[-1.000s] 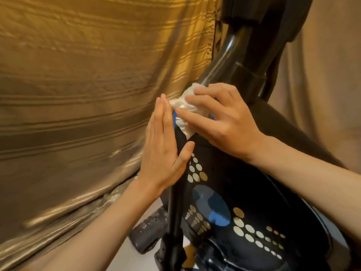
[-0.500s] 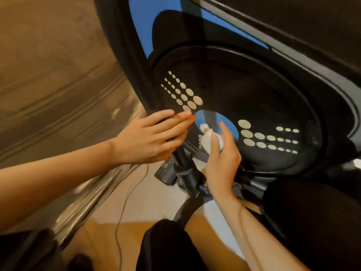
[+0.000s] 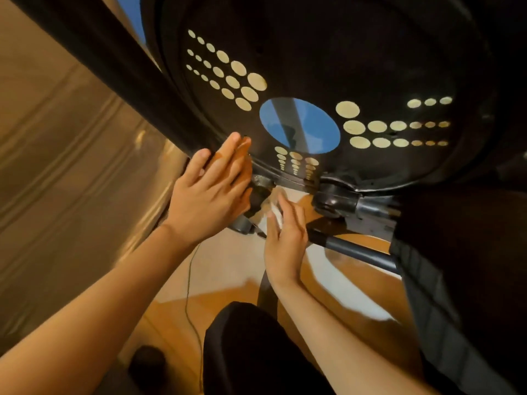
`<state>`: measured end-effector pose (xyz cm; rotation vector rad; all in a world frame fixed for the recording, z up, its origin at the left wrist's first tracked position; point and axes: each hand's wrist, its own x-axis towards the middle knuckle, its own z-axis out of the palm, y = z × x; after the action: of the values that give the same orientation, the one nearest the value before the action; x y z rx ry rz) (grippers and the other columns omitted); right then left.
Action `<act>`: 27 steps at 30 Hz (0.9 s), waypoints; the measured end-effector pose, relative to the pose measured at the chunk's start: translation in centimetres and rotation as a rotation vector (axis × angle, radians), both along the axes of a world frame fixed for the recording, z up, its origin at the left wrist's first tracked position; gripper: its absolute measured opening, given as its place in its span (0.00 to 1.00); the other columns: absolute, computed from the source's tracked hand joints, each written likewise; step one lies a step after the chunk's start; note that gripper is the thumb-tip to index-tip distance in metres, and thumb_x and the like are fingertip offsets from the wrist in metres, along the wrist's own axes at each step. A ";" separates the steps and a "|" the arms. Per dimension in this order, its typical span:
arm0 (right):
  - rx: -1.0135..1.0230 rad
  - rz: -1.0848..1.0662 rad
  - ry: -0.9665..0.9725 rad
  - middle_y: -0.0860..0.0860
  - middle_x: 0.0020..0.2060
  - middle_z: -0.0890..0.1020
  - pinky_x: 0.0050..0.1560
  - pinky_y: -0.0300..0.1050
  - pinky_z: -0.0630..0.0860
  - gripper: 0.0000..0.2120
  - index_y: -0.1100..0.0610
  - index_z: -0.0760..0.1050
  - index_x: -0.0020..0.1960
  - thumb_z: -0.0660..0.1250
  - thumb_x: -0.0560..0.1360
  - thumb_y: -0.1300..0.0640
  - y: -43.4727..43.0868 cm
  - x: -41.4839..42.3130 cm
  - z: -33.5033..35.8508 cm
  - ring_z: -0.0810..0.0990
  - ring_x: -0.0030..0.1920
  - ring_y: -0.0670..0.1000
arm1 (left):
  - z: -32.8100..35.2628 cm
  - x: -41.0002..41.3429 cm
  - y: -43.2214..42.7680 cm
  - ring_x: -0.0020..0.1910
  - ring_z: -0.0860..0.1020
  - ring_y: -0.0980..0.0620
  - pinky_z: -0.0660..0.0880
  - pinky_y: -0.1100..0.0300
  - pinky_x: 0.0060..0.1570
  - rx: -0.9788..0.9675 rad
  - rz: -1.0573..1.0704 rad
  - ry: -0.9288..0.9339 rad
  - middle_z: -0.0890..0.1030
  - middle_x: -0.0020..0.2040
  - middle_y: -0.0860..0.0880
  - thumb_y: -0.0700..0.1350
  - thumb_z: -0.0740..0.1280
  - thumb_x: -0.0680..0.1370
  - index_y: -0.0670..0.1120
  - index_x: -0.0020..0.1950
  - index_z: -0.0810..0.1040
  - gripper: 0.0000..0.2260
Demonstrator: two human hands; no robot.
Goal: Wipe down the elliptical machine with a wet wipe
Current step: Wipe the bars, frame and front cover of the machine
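The right hand's (image 3: 285,238) grip pinches the wet wipe (image 3: 275,216); the flat left hand (image 3: 211,192) touches the elliptical machine (image 3: 342,67).

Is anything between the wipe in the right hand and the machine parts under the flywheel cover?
Nothing visible does. The right hand holds the wet wipe just below the lower rim of the flywheel cover. The left hand rests flat on the cover, off to the left.
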<state>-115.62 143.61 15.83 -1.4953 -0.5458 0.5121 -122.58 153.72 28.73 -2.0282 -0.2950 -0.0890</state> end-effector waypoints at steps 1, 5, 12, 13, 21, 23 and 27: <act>-0.017 0.002 -0.016 0.51 0.65 0.77 0.58 0.19 0.65 0.16 0.59 0.77 0.70 0.65 0.82 0.64 0.3 0.2 -0.2 0.71 0.64 0.36 | -0.3 -0.1 -0.2 0.83 0.50 0.38 0.33 0.44 0.80 -0.011 0.013 0.008 0.68 0.78 0.40 0.52 0.60 0.85 0.44 0.70 0.78 0.19; -0.094 0.121 0.006 0.52 0.62 0.82 0.58 0.24 0.71 0.18 0.54 0.74 0.73 0.58 0.85 0.58 0.9 0.1 -1.5 0.80 0.65 0.50 | -3.1 -0.7 -1.4 0.82 0.54 0.40 0.33 0.42 0.80 -0.078 0.075 0.040 0.72 0.77 0.40 0.51 0.64 0.81 0.45 0.70 0.79 0.19; -0.189 0.278 0.108 0.52 0.72 0.75 0.59 0.41 0.71 0.22 0.33 0.52 0.76 0.52 0.86 0.48 1.0 -0.1 -4.2 0.71 0.75 0.55 | -6.1 -1.7 -1.2 0.84 0.43 0.43 0.35 0.45 0.81 -0.181 0.101 -0.031 0.59 0.83 0.42 0.47 0.66 0.82 0.46 0.73 0.77 0.19; -0.195 0.269 0.151 0.52 0.72 0.76 0.58 0.41 0.74 0.21 0.33 0.54 0.76 0.53 0.86 0.49 1.1 0.0 -4.7 0.73 0.73 0.54 | -6.4 -1.5 -1.3 0.84 0.43 0.43 0.35 0.45 0.81 -0.194 0.100 -0.058 0.60 0.82 0.42 0.47 0.66 0.83 0.46 0.73 0.78 0.18; 0.018 0.361 0.292 0.45 0.81 0.60 0.72 0.29 0.62 0.24 0.43 0.53 0.82 0.52 0.88 0.53 1.3 0.0 -3.1 0.57 0.78 0.38 | -7.8 0.2 -3.3 0.83 0.53 0.43 0.33 0.44 0.80 -0.363 0.134 -0.327 0.73 0.76 0.41 0.54 0.64 0.84 0.45 0.66 0.83 0.17; 0.028 0.330 0.195 0.45 0.82 0.59 0.79 0.46 0.60 0.26 0.42 0.51 0.82 0.54 0.87 0.55 1.4 -0.7 -4.6 0.56 0.80 0.42 | -7.9 0.4 -3.4 0.80 0.58 0.41 0.34 0.42 0.79 -0.396 0.119 -0.390 0.75 0.74 0.41 0.52 0.62 0.85 0.45 0.64 0.83 0.16; -0.111 0.259 0.389 0.52 0.78 0.68 0.76 0.57 0.68 0.25 0.45 0.57 0.82 0.53 0.87 0.58 1.5 -0.5 -6.8 0.66 0.78 0.51 | -7.9 0.1 -3.1 0.82 0.56 0.43 0.35 0.40 0.79 -0.347 0.114 -0.427 0.72 0.76 0.40 0.46 0.63 0.85 0.45 0.66 0.82 0.13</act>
<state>-116.11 145.15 8.99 -1.3877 -0.4090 1.0252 -122.47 150.58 20.83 -2.3186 -0.7359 -0.4276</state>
